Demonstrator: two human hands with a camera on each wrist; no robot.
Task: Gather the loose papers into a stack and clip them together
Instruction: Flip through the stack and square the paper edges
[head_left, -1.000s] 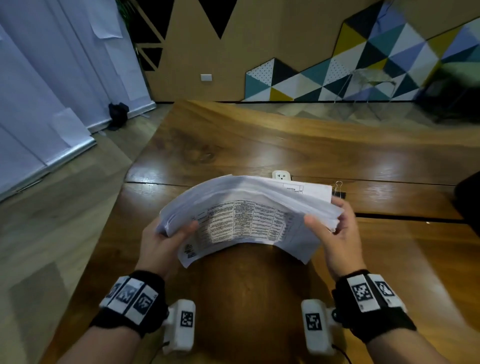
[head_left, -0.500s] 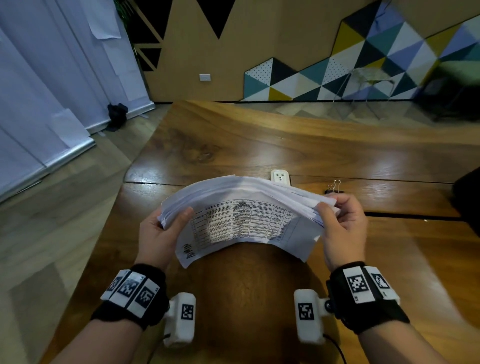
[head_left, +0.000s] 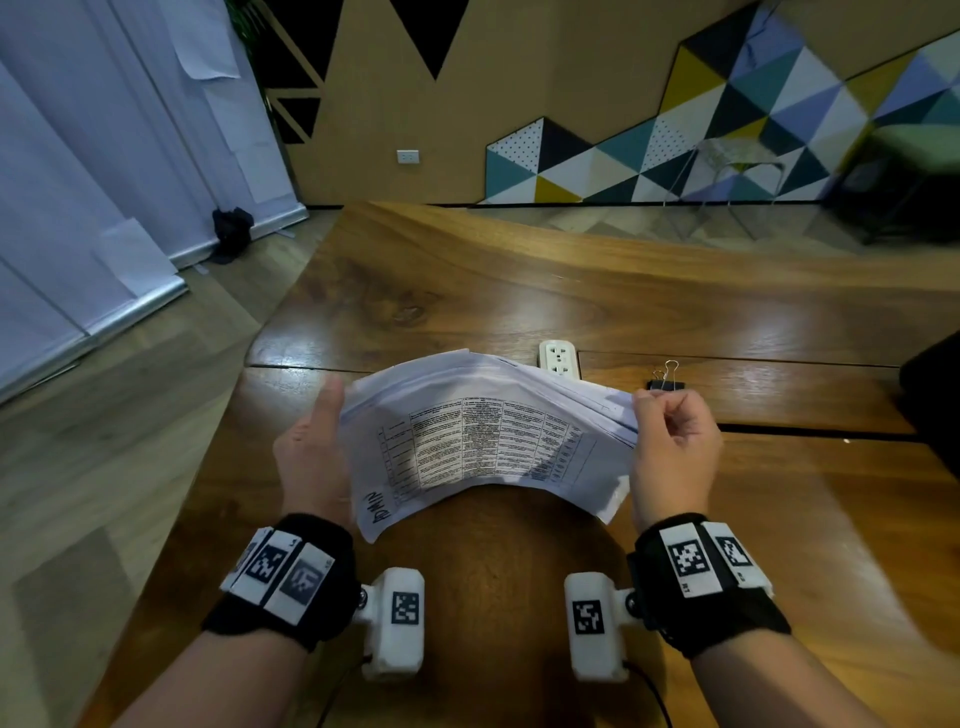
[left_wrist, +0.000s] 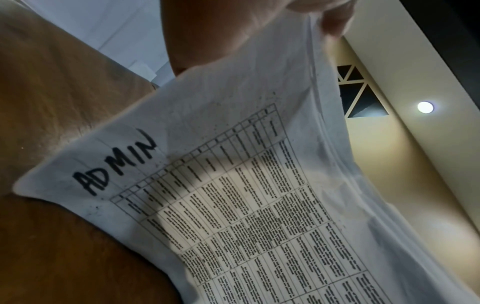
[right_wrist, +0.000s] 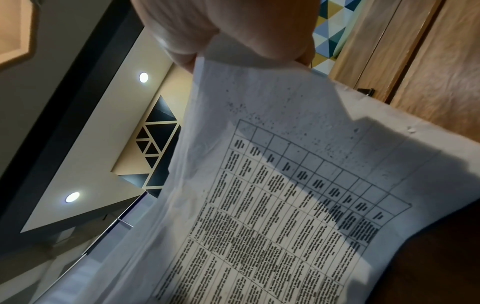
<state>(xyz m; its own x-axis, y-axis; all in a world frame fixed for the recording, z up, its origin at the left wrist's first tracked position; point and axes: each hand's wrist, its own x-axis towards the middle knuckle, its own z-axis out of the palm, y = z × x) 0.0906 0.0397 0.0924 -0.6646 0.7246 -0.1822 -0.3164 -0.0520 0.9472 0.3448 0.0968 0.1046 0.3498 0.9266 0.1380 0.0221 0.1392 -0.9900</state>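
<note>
I hold a stack of white papers (head_left: 483, 441) upright and bowed over the wooden table (head_left: 519, 291); the front sheet has a printed table and "ADMIN" handwritten on it. My left hand (head_left: 317, 452) grips the stack's left edge, thumb pointing up along it and fingers hidden behind the sheets. My right hand (head_left: 670, 441) pinches the right edge with curled fingers. A black binder clip (head_left: 666, 382) with silver handles lies on the table just beyond my right hand. The wrist views show the stack (left_wrist: 259, 185) (right_wrist: 285, 185) close up under each hand (left_wrist: 207, 30) (right_wrist: 233, 24).
A white power outlet (head_left: 557, 358) is set into the table right behind the stack. A dark object (head_left: 935, 389) sits at the table's right edge. The table's left edge drops to a wooden floor (head_left: 104, 467).
The sheets are more even along their right edge. My left thumb has come off the front sheet to stand along the left edge. My right hand has curled tighter on the right edge.
</note>
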